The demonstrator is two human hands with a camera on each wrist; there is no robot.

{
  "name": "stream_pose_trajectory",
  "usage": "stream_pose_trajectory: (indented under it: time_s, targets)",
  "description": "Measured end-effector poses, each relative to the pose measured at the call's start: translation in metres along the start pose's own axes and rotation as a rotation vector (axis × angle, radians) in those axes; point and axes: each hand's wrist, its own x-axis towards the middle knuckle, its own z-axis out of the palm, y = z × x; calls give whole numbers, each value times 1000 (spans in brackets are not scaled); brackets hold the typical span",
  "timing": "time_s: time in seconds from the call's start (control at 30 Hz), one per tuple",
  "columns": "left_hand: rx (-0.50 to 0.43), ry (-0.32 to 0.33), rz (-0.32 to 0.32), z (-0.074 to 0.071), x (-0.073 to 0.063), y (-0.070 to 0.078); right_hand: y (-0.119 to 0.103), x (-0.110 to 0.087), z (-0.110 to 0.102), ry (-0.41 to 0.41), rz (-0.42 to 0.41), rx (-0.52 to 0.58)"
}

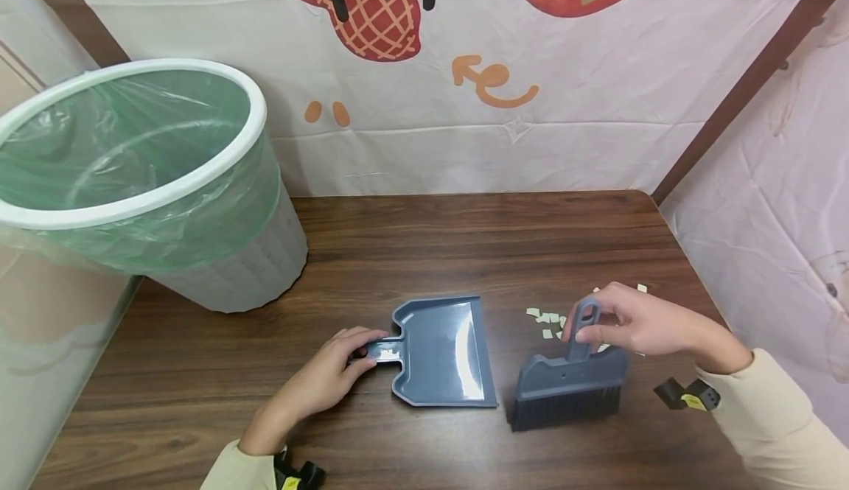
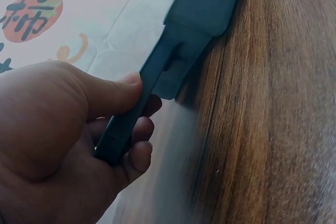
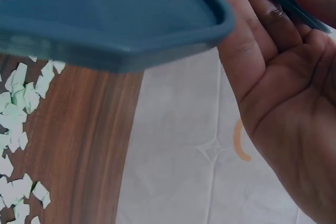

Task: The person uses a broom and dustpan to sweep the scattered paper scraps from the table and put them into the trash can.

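My left hand (image 1: 325, 376) grips the short handle of a blue-grey dustpan (image 1: 434, 357), which lies on the table with its wide lip facing right. In the left wrist view, the thumb presses one side of the handle and the fingers curl round the other. My right hand (image 1: 640, 320) holds a matching hand brush (image 1: 572, 378) by its looped handle, dark bristles downward, just right of the dustpan's lip. Small pale green paper scraps (image 1: 547, 318) lie behind the brush, partly hidden by the right hand; the right wrist view shows more scraps (image 3: 18, 95) beside the brush.
A grey bin (image 1: 248, 273) with a white rim and a green plastic liner stands at the table's back left. The brown wooden table (image 1: 464, 239) meets a printed white cloth (image 1: 411, 158) at the back. Another pale cloth hangs along the right side.
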Motion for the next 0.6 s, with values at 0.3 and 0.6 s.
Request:
stream_pose_trajectory:
  time_s: [0.3,0.6]
  targets:
    - [2,-6,7,0,0,-1,5,1,-4,42,58,-71]
    - [6,-25,-8,-1,0,1,3,11,-14,73,99,-155]
